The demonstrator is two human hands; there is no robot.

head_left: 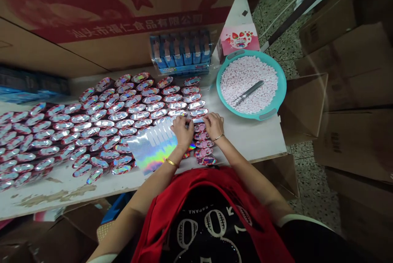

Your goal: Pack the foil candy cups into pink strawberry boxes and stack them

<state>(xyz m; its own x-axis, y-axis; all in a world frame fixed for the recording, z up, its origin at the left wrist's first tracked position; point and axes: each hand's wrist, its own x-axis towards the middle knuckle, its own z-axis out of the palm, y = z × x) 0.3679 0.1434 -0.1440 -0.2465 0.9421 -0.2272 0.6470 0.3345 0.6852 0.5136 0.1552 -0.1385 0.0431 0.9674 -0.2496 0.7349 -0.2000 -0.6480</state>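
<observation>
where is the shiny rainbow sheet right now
In the head view, the rainbow sheet lies near the middle, just left of the left hand, with rows of shiny-topped packs beyond it and to its left.

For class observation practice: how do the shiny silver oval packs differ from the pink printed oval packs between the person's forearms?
The silver packs have reflective tops; the pink packs show printed pink centres. The silver packs are many, spread widely; the pink packs form one short column. Both have oval tops.
</observation>
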